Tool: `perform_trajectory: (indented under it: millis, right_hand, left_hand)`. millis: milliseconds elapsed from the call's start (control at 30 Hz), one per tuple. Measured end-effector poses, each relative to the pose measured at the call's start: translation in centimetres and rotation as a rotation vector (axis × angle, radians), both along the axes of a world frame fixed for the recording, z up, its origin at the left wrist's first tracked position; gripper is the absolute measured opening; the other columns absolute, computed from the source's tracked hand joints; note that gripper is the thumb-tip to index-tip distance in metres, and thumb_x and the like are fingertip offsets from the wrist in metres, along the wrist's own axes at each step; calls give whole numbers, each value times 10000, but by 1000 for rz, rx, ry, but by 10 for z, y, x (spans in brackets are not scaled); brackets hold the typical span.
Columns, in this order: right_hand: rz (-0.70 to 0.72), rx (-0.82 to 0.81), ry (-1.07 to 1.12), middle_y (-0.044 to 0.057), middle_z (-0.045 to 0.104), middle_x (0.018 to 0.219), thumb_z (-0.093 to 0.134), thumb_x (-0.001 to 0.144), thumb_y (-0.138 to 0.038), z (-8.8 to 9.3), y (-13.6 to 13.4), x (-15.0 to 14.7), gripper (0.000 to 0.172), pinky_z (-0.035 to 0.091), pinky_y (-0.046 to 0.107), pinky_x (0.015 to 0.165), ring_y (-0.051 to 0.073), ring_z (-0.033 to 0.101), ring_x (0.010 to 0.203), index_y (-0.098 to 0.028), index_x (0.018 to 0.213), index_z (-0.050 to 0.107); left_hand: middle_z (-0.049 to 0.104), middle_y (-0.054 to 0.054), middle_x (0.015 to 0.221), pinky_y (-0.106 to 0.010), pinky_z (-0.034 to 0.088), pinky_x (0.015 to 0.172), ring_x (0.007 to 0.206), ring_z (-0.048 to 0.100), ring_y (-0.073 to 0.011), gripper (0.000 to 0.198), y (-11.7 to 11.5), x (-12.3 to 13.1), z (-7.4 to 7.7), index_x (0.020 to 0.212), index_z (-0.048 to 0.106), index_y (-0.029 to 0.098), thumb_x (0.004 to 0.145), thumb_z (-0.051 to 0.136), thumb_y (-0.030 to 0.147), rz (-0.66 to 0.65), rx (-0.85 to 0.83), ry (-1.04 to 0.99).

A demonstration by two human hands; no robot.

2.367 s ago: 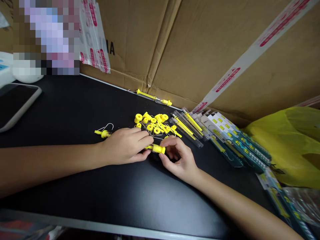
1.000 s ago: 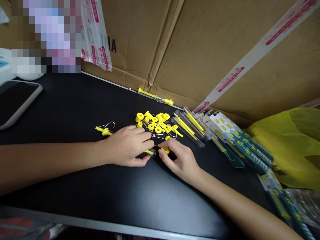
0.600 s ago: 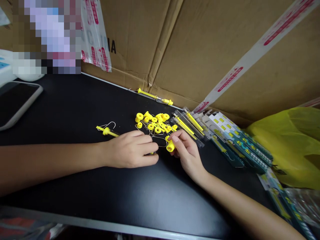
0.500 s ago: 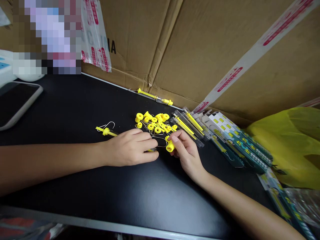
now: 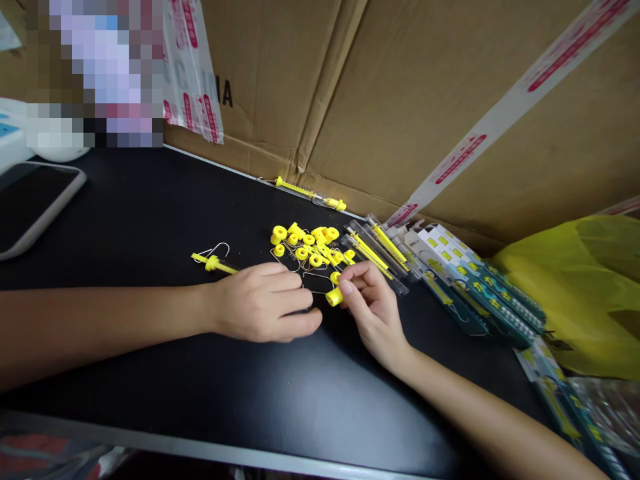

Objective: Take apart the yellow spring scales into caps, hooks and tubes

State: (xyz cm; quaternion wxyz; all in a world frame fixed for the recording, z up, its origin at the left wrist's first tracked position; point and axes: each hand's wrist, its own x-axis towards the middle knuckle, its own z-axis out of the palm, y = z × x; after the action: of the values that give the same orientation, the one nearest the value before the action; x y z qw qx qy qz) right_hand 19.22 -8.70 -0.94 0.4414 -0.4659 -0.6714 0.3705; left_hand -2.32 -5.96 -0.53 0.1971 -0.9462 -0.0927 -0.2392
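Note:
My left hand [image 5: 267,303] is closed around a spring scale [image 5: 216,264], palm down over the black tabletop. The scale's yellow end with its wire hook sticks out to the left; the rest is hidden under the fingers. Between the thumb and fingers of my right hand [image 5: 374,308] is a small yellow plastic cap [image 5: 333,297], its end facing left toward my left hand with a small gap between. Just beyond both hands lies a loose pile of yellow caps [image 5: 315,260], wire hooks [image 5: 318,274] and small springs.
A spring scale [image 5: 300,189] lies along the back edge by a large cardboard box [image 5: 425,87]. Clear tubes with yellow rods [image 5: 373,251], printed boxes [image 5: 480,283] and a yellow plastic bag [image 5: 575,287] are at right. A phone [image 5: 35,203] is at left.
The cap in my right hand has shifted slightly left and turned its open end away. My left fingers have moved slightly, and the tube end no longer shows beside them.

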Motion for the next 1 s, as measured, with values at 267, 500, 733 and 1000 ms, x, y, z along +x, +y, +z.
perform_trajectory:
  millis: [267, 500, 733, 1000]
  right_hand:
    - [50, -25, 43, -29, 464, 728, 519, 900, -329, -1, -2, -4, 125, 354, 218, 538, 87, 407, 595, -215, 863, 487]
    - [80, -28, 35, -30, 466, 747, 518, 903, -304, 0, -4, -8, 96, 362, 216, 554, 85, 412, 612, -218, 871, 489]
    - [79, -25, 26, -28, 470, 751, 518, 901, -301, 0, -4, -10, 91, 374, 214, 553, 85, 422, 614, -218, 874, 494]
    - [87, -26, 42, -31, 467, 741, 544, 886, -289, -1, -4, -13, 94, 357, 212, 538, 82, 408, 599, -213, 874, 490]
  left_hand:
    - [586, 9, 654, -314, 472, 895, 601, 508, -133, 280, -18, 13, 2, 677, 603, 225, 877, 455, 352, -320, -11, 37]
    - [572, -3, 621, -322, 473, 829, 613, 522, -156, 330, -18, 17, 0, 668, 603, 186, 827, 501, 456, -222, -18, 32]
    - [581, -11, 631, -327, 453, 802, 623, 524, -163, 355, -19, 18, -1, 668, 602, 189, 843, 477, 471, -204, -21, 55]
    - [567, -19, 606, -319, 446, 703, 582, 508, -162, 362, -19, 19, -3, 649, 587, 180, 837, 489, 474, -206, -34, 46]
